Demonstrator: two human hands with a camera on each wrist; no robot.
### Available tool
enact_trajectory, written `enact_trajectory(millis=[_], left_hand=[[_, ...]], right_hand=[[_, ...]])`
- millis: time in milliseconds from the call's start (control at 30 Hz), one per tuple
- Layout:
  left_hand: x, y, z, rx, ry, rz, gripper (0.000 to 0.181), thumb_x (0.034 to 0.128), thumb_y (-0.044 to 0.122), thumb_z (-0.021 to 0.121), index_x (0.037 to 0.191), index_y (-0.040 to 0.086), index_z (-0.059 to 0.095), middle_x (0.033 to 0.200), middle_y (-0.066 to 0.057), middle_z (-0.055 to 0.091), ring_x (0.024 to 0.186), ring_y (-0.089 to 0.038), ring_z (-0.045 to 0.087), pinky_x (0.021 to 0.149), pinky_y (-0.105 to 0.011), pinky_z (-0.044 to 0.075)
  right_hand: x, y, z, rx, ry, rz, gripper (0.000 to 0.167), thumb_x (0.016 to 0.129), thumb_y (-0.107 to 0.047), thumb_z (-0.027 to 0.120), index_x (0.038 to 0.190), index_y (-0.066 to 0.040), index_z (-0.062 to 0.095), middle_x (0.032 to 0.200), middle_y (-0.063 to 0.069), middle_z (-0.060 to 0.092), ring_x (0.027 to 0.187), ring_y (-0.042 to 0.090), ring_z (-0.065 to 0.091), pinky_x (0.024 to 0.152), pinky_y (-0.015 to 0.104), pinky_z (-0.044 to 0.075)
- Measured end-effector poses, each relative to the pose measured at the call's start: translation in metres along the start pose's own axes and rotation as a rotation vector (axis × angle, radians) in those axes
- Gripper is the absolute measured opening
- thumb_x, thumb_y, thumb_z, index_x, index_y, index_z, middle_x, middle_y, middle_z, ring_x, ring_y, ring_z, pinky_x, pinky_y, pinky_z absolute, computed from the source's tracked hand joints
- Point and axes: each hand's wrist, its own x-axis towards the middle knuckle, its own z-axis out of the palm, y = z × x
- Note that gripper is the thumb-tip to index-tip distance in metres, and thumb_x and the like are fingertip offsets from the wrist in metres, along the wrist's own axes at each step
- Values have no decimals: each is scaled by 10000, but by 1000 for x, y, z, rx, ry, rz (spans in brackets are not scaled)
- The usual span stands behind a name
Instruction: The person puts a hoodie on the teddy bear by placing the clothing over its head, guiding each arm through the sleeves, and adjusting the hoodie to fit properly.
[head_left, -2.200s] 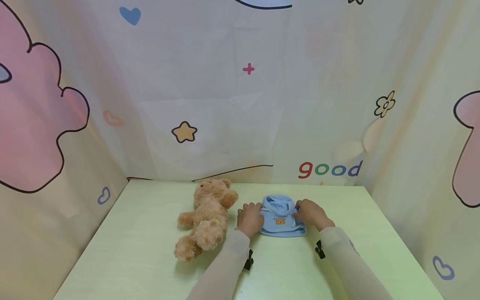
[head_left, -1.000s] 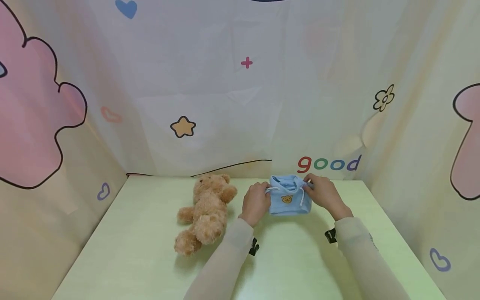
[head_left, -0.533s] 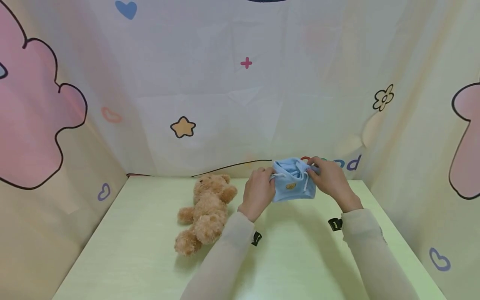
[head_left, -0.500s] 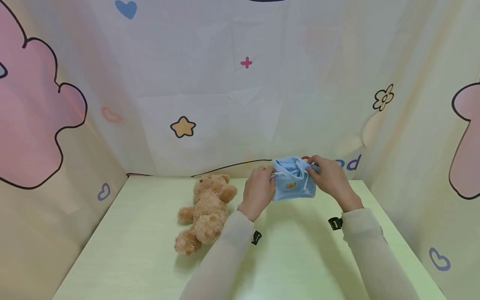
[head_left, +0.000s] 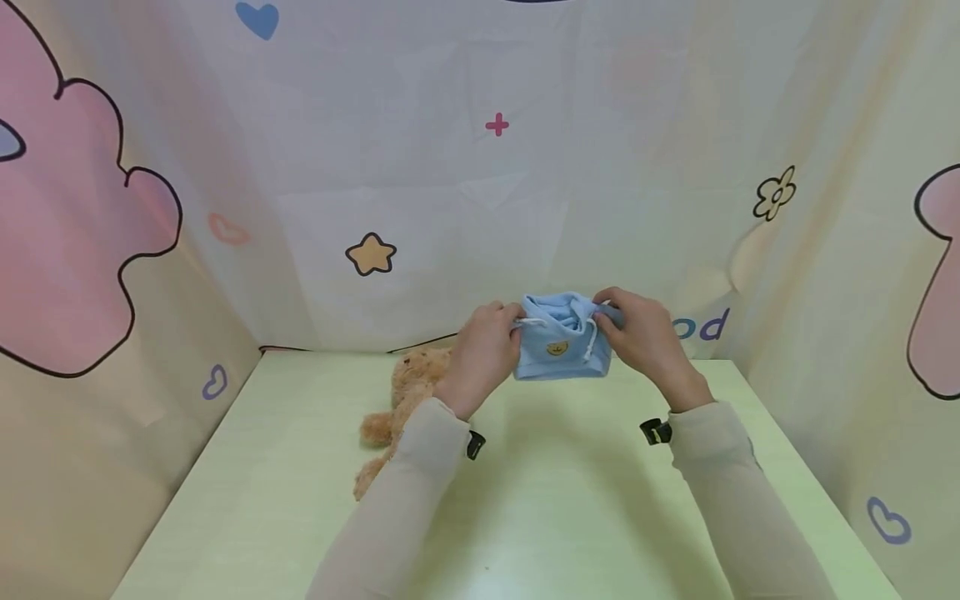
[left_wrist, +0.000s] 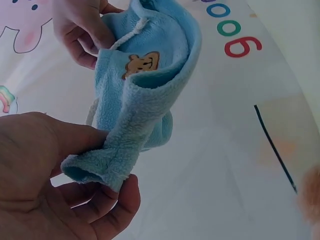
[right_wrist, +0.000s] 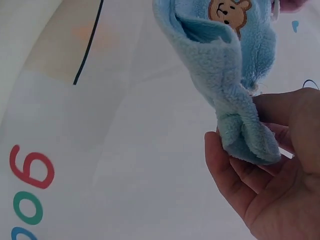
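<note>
A small light-blue hoodie [head_left: 558,342] with white drawstrings and a bear-face patch hangs in the air above the table. My left hand [head_left: 483,350] pinches one of its sleeves, which the left wrist view shows between thumb and fingers [left_wrist: 127,200]. On the opposite side my right hand [head_left: 648,337] grips the other sleeve, seen close in the right wrist view with the hoodie [right_wrist: 225,65] stretching away from it. A tan teddy bear [head_left: 411,387] lies on its back on the table, partly hidden behind my left hand and sleeve.
The pale green table [head_left: 247,492] is enclosed at the back and sides by a printed cloth [head_left: 420,167]. Black clips [head_left: 656,431] show at both wrists.
Both hands have lifted the hoodie off the table, first rightward, then back toward the left. My left arm now covers part of the teddy bear, which stays in place.
</note>
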Motion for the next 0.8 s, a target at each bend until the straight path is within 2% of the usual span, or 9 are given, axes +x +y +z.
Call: enact_trajectory(millis=[167, 367, 600, 800], left_hand=[[2, -15, -15, -39, -15, -12, 225, 987, 154, 585, 1189, 109, 673, 1131, -61, 679, 1033, -233, 634, 873, -364, 533], [5, -41, -33, -93, 2, -7, 214, 970, 129, 609, 1169, 77, 669, 1108, -89, 677, 987, -242, 634, 852, -381, 532], [4, -68, -49, -84, 33, 2, 214, 973, 126, 602, 1170, 73, 666, 1114, -102, 677, 989, -258, 633, 853, -398, 522], [3, -91, -62, -91, 22, -26, 222, 973, 120, 597, 1178, 57, 657, 1178, -135, 663, 1044, -301, 628, 881, -438, 515]], right_hand=[[9, -12, 6, 35, 26, -29, 206, 973, -156, 598, 1153, -67, 645, 1151, 183, 693, 1016, 365, 662, 885, 532, 511], [20, -29, 18, 78, 44, -57, 208, 965, -163, 614, 1147, -68, 651, 1127, 171, 701, 1009, 347, 667, 890, 512, 511], [34, -49, 34, 106, 76, -96, 215, 955, -157, 623, 1149, -67, 648, 1098, 150, 700, 978, 313, 660, 887, 469, 517], [44, -65, 50, 165, 56, -103, 214, 961, -159, 617, 1150, -62, 643, 1094, 143, 695, 960, 295, 659, 907, 447, 539]])
